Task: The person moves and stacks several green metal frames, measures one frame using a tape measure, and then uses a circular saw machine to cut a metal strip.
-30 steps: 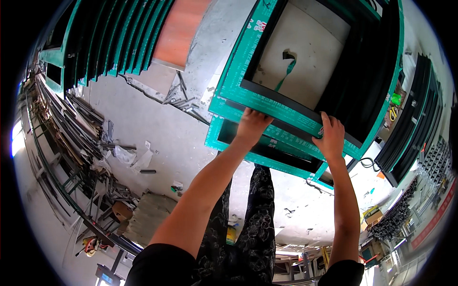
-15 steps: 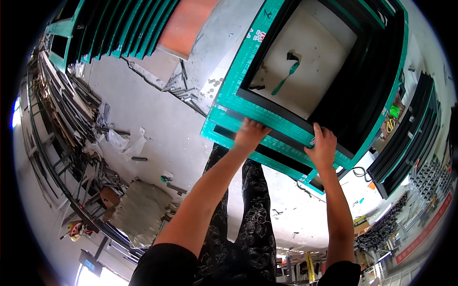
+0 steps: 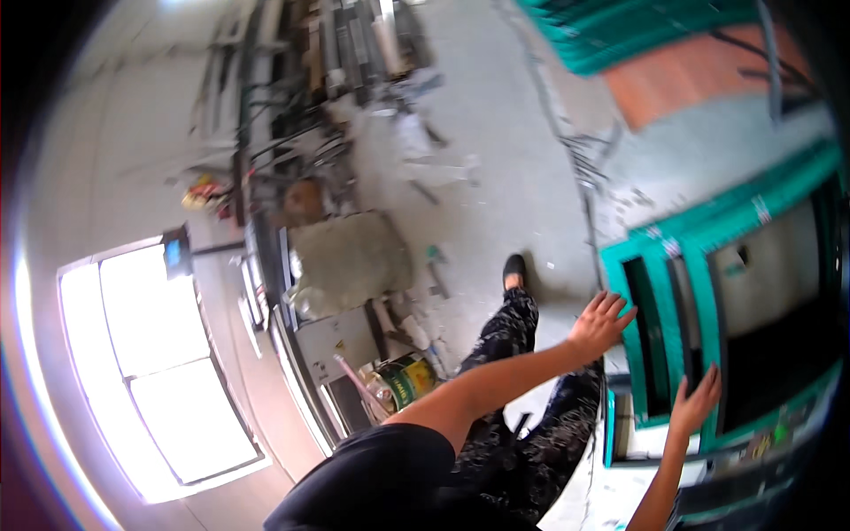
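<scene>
A stack of green-and-black window frames point(image 3: 656, 354) fills the right side. My left hand point(image 3: 602, 329) is at the frames' left edge, fingers stretched out and slightly parted. Whether its fingertips touch the green edge I cannot tell. My right hand point(image 3: 695, 405) lies lower on the stack, fingers extended against a green bar beside the dark opening. Neither hand is wrapped round anything. Through the opening of the upper frame shows a pale surface with a small dark mark.
More green frames point(image 3: 637, 31) are stacked at the top right by an orange-brown board point(image 3: 699, 78). Scrap strips point(image 3: 328, 159) pile along the left beside a covered bundle point(image 3: 350, 261). A tub point(image 3: 403, 380) stands nearer me. A bright window point(image 3: 159, 363) is at far left.
My view has swung left, so the frames now sit at the right and the window shows. My left hand has shifted from the bar to the stack's edge; my right hand stays on the frames.
</scene>
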A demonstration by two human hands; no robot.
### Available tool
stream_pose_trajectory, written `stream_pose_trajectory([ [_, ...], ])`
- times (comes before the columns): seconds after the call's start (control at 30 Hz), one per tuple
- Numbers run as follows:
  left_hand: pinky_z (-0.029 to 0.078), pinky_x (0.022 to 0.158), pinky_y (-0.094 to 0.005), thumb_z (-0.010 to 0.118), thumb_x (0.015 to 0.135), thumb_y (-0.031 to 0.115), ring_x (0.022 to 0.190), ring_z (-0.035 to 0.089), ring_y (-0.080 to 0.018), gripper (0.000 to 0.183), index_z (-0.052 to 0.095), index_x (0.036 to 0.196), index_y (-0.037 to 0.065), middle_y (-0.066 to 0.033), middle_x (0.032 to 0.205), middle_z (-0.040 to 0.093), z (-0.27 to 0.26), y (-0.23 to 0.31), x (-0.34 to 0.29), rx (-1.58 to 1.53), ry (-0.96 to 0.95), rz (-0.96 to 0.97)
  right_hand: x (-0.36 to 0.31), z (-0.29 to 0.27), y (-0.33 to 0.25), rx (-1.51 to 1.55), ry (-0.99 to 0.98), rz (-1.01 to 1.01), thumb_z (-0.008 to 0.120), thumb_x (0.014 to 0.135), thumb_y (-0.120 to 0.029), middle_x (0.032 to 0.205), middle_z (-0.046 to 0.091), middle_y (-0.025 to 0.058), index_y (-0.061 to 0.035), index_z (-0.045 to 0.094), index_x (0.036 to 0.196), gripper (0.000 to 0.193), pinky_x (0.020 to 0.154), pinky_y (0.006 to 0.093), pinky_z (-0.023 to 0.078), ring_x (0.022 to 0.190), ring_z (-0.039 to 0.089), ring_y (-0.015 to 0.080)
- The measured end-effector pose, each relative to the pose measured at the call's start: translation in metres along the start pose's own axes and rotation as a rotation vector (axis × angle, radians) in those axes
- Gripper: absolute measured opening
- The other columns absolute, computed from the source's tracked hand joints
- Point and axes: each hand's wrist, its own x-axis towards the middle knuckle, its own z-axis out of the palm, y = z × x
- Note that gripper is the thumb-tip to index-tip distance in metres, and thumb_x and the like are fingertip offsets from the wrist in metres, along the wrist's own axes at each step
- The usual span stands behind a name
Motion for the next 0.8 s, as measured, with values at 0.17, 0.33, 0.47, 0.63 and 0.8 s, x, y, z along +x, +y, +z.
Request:
stream_pose_trajectory([
  [0.17, 0.046, 0.100, -0.0442, 0.074, 0.075, 0.016, 0.118, 0.053, -0.0353, 0.059, 0.054, 0.129, 0.008, -0.0138, 0.123, 0.057, -0.109, -0.142, -0.174, -0.085, -0.066, -0.639, -0.057, 0.030, -0.088, 0.083, -0.295, -0.018, 0.069, 0.082, -0.008, 0.133, 0.050, 0.0230, -0.0026, 0.043, 0.141, 0.064, 0.103, 0.0469, 0.040, 0.122, 0.048, 0.0414],
  [0.33, 0.048, 0.090, -0.0442, 0.068, 0.080, 0.016, 0.104, 0.059, -0.0347, 0.046, 0.058, 0.124, 0.011, -0.0156, 0.112, 0.060, -0.206, -0.328, -0.409, 0.243, 0.217, -1.019, -0.083, 0.057, -0.216, -0.006, -0.512, -0.083, 0.071, 0.081, -0.007, 0.126, 0.054, 0.0213, -0.0025, 0.050, 0.131, 0.055, 0.099, 0.0469, 0.042, 0.117, 0.051, 0.0411],
  [0.47, 0.050, 0.086, -0.0466, 0.056, 0.086, 0.010, 0.098, 0.061, -0.0370, 0.030, 0.058, 0.116, 0.006, -0.0180, 0.104, 0.061, -0.294, -0.491, -0.544, 0.370, 0.427, -1.367, -0.103, 0.108, -0.312, 0.118, -0.500, -0.179, 0.073, 0.078, -0.009, 0.114, 0.059, 0.0213, -0.0004, 0.054, 0.123, 0.050, 0.094, 0.0463, 0.045, 0.110, 0.055, 0.0403],
  [0.63, 0.049, 0.091, -0.0440, 0.063, 0.088, 0.016, 0.107, 0.059, -0.0370, 0.037, 0.052, 0.121, 0.004, -0.0186, 0.116, 0.059, -0.356, -0.673, -0.700, 0.581, 0.374, -1.566, -0.136, 0.140, -0.551, 0.223, -0.749, -0.394, 0.072, 0.079, -0.012, 0.115, 0.061, 0.0210, 0.0020, 0.058, 0.117, 0.043, 0.093, 0.0462, 0.047, 0.107, 0.058, 0.0394],
  [0.8, 0.048, 0.093, -0.0437, 0.074, 0.077, 0.016, 0.110, 0.056, -0.0380, 0.045, 0.054, 0.116, 0.005, -0.0164, 0.113, 0.057, -0.343, -0.722, -0.750, 0.443, 0.234, -1.551, -0.184, 0.155, -0.697, 0.416, -0.832, -0.567, 0.071, 0.080, -0.013, 0.109, 0.064, 0.0195, 0.0002, 0.061, 0.113, 0.037, 0.089, 0.0454, 0.049, 0.103, 0.059, 0.0388],
])
